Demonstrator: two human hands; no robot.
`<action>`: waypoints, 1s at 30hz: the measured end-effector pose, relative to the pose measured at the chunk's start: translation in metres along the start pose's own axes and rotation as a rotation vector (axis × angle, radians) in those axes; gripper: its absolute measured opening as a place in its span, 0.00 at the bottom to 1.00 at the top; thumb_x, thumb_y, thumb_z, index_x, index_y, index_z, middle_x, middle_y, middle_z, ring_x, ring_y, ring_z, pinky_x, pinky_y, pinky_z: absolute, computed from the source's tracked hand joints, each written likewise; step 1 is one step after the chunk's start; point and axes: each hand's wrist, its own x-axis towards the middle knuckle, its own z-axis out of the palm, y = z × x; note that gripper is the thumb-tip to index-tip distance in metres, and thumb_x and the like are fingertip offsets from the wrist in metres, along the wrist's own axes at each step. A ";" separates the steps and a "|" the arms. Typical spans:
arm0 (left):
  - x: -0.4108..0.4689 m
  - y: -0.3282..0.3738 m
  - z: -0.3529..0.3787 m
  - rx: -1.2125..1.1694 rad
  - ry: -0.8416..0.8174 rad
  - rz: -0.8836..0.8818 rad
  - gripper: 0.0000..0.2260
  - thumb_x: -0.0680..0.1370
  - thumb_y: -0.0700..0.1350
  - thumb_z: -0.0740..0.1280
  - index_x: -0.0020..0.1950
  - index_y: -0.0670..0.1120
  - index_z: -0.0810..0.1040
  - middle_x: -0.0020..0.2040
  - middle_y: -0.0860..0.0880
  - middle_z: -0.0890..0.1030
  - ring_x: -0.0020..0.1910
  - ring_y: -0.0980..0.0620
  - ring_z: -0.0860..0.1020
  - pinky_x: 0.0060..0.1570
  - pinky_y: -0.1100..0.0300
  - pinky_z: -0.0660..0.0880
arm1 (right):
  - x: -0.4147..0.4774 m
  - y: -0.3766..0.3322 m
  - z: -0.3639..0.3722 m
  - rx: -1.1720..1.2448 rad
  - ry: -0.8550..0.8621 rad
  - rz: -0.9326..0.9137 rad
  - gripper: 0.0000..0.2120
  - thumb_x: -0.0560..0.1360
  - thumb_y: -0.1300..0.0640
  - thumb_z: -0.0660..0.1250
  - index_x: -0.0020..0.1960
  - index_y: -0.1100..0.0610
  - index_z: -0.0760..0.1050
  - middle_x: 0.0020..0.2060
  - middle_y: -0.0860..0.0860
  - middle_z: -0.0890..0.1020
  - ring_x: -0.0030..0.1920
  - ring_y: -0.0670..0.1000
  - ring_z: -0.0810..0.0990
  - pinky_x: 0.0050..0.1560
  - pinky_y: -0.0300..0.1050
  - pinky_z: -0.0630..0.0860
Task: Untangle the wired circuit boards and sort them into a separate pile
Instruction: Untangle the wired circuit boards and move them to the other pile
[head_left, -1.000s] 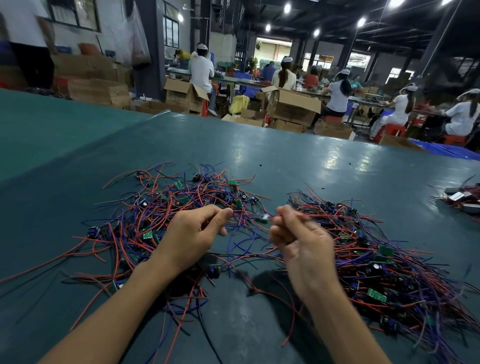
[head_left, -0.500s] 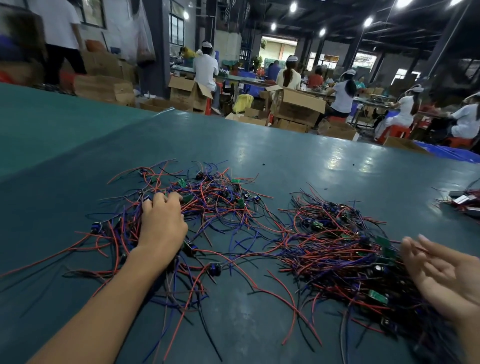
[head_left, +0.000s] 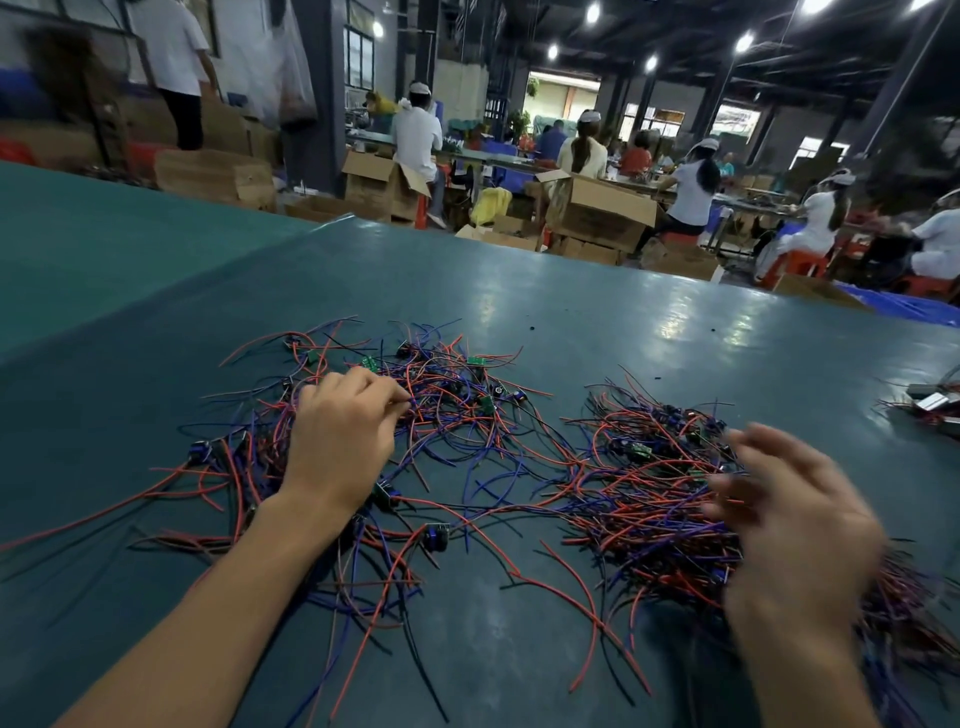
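We read this as mid-task: our left hand rests on the loose left tangle of red, blue and black wired green circuit boards, fingertips seemingly pinching a wire, while our right hand, blurred with fingers spread and holding nothing, hovers over the denser right pile of sorted boards. Many boards on the dark teal tabletop remain unsorted; roughly half done.

tangled pile left on table, sorted pile right
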 end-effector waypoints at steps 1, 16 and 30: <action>0.000 0.002 0.000 -0.025 0.004 0.062 0.04 0.75 0.44 0.76 0.48 0.46 0.85 0.45 0.49 0.82 0.45 0.43 0.78 0.45 0.50 0.69 | -0.003 0.004 0.015 -0.109 -0.123 0.000 0.10 0.76 0.69 0.67 0.46 0.56 0.82 0.38 0.50 0.85 0.29 0.48 0.79 0.25 0.40 0.75; -0.008 0.002 0.011 -0.210 -0.324 0.096 0.19 0.82 0.57 0.64 0.39 0.44 0.81 0.35 0.51 0.76 0.37 0.47 0.76 0.47 0.49 0.73 | 0.058 0.150 0.159 -1.171 -0.715 -0.057 0.13 0.75 0.46 0.72 0.45 0.57 0.84 0.42 0.56 0.84 0.47 0.59 0.80 0.47 0.48 0.78; -0.008 -0.002 0.015 -0.161 -0.332 0.058 0.20 0.83 0.57 0.61 0.39 0.45 0.79 0.34 0.51 0.76 0.36 0.49 0.74 0.58 0.48 0.70 | 0.074 0.066 0.166 -0.981 -0.525 -0.389 0.14 0.78 0.62 0.66 0.61 0.64 0.81 0.56 0.61 0.83 0.58 0.61 0.80 0.60 0.52 0.76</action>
